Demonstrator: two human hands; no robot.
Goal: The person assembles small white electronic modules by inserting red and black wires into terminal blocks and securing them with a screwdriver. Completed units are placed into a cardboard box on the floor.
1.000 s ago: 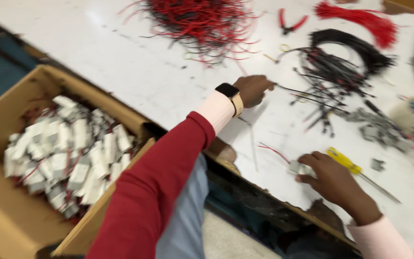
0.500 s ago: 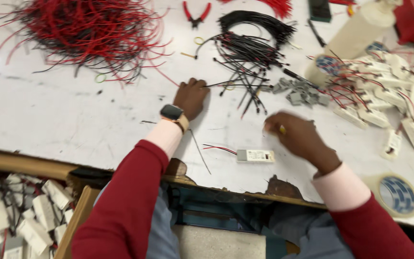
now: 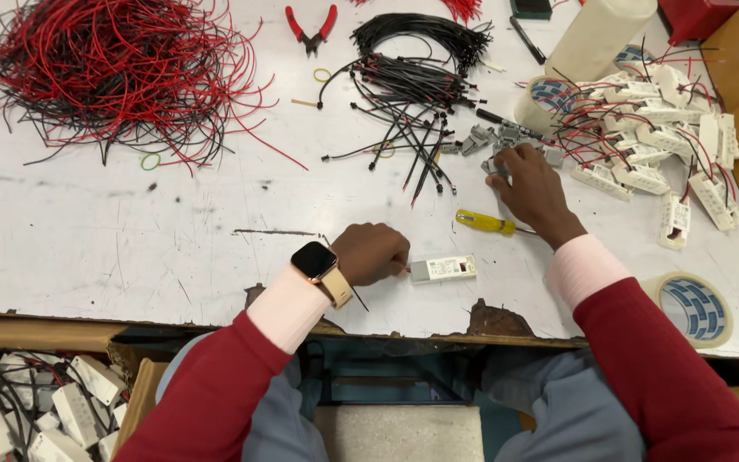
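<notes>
Head view: the left hand (image 3: 371,253) is resting low on the white bench (image 3: 87,231), curled into a loose fist, with a watch on its wrist. Its grip is closing together at the left end of a small white rectangular module (image 3: 444,269); the fingertips are meeting the module's end or a thin wire there, but I cannot tell which, because the knuckles are hiding the contact. The module is lying flat, its long axis running left to right along the bench's near edge, just right of the left hand's grip. The left hand is by far the nearer of the two to it.

The right hand (image 3: 530,181) is reaching further up the bench, well apart from the module, palm down over a small cluster of grey connector pieces (image 3: 493,137). Its fingers are bending down onto those pieces, partly together; whether they are pinching one is hidden under the hand. A yellow-handled screwdriver (image 3: 489,224) is lying between the right wrist and the module, handle pointing left, touching neither hand.

Around them: a bundle of black cable ties (image 3: 412,94) just left of the connector pieces, a big tangle of red and black wires (image 3: 113,68) at the upper left, a pile of wired white modules (image 3: 660,128) at the right, red-handled pliers (image 3: 310,21) at the top, and a tape roll (image 3: 693,308) beside the right sleeve.
</notes>
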